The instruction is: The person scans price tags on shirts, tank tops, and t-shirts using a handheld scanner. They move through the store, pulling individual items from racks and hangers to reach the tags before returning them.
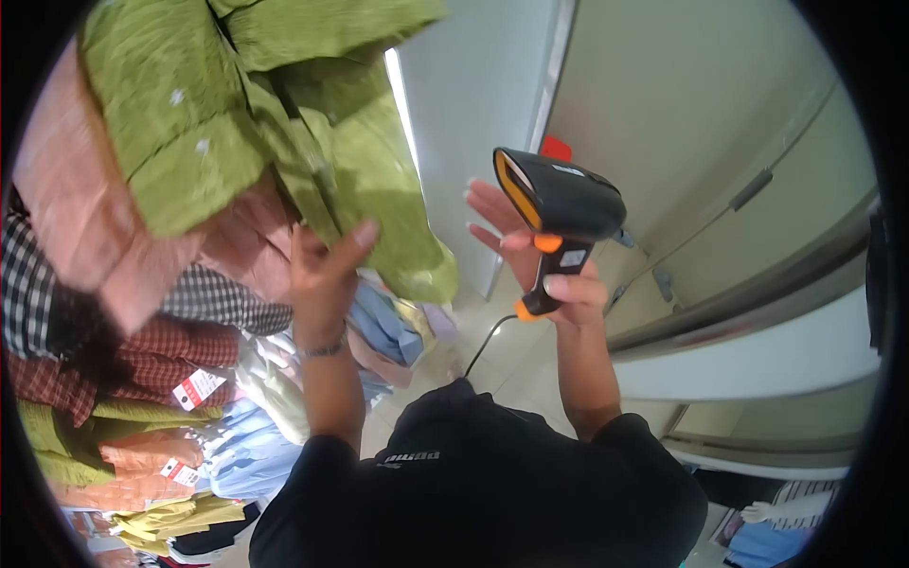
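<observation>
In my right hand (pixel 578 289) is a black and orange barcode scanner (pixel 573 204). My thumb lies across its handle while several fingers stretch out behind it. A thin dark cable (pixel 485 343) runs down from the handle toward my chest. My left hand (pixel 327 270) is at the lower part of a green garment (pixel 379 180), thumb spread away from the fingers. The hand is slightly blurred and its fingertips are partly hidden against the cloth, so a grip on it does not show. Beside the green garment hangs a pink one (pixel 95 199).
Checked garments (pixel 180 346), blue clothes (pixel 251 450) and a yellow garment (pixel 180 521) crowd the left, some with red and white tags (pixel 198 388). A pale panel (pixel 483 114) stands ahead. A curved white ledge (pixel 739 369) lies at right, with folded clothes (pixel 767 541) below.
</observation>
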Available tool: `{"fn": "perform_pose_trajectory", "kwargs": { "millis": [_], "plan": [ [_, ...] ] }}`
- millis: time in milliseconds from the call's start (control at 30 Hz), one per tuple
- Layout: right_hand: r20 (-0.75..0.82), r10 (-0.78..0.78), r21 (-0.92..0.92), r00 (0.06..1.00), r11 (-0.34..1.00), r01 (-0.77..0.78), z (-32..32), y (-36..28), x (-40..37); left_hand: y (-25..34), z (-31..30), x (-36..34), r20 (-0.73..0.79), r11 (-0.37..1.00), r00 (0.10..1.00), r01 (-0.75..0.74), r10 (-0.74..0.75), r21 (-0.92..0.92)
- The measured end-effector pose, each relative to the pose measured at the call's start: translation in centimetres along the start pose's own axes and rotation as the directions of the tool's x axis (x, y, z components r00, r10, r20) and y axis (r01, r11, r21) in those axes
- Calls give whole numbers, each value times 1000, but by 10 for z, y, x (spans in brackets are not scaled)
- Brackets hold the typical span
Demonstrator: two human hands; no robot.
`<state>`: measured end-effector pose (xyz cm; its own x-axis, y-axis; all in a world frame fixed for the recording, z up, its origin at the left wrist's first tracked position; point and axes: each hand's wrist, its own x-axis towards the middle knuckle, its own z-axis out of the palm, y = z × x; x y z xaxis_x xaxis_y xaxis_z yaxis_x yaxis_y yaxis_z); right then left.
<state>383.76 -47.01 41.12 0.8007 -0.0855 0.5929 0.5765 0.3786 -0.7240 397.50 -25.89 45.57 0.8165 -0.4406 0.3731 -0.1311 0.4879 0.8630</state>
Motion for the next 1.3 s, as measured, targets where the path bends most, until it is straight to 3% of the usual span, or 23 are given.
{"fn": "perform_pose_trajectory", "kwargs": {
  "millis": [33,133,167,200,233,300,367,400,433,533,567,600,733,833,967,1100,1300],
  "plan": [
    [32,28,52,999,998,-29,5,1,10,6,9,-3,2,995,999,34,-34,-98],
    [106,162,176,981,968,-179,17,7,35,4,13,0,-69,994,994,-83,88,70],
    [117,240,202,964,945,-259,19,10,39,-3,8,3,-91,966,980,-156,178,205],
    [151,295,231,943,917,-324,24,14,48,-14,-4,3,-6,866,953,-271,301,420],
    [150,293,100,944,946,-310,35,12,63,-28,-14,2,-40,814,932,-294,361,501],
    [123,398,111,909,905,-411,29,29,70,-48,-24,3,-67,789,899,-342,432,510],
    [199,498,217,844,817,-534,9,40,71,-59,-29,0,-44,787,866,-431,499,440],
    [91,420,80,903,901,-426,12,47,77,-64,-31,-2,-18,753,834,-488,552,441],
    [66,446,118,893,885,-451,8,48,78,-66,-33,3,50,647,768,-571,639,506],
    [82,466,247,881,847,-471,-4,49,83,-55,-26,16,74,729,826,-532,559,431],
    [97,472,309,876,823,-477,-5,46,86,-43,-14,13,-33,900,932,-338,360,275],
    [115,479,368,870,793,-486,-7,44,88,-38,-5,11,-105,989,986,-121,130,85],
    [217,446,611,868,631,-477,-20,39,90,-36,0,-1,-154,1000,988,5,0,30],
    [287,462,631,839,568,-528,-31,30,88,-28,27,-5,-198,966,969,-99,149,241],
    [345,478,633,808,517,-576,-35,18,81,-16,39,-14,-182,851,966,-65,185,522],
    [322,481,609,816,554,-567,-36,2,67,-14,70,-28,-252,836,940,-60,231,545],
    [411,405,629,816,522,-576,-41,5,53,-13,85,-47,-319,794,901,-45,295,606]
  ]
}}
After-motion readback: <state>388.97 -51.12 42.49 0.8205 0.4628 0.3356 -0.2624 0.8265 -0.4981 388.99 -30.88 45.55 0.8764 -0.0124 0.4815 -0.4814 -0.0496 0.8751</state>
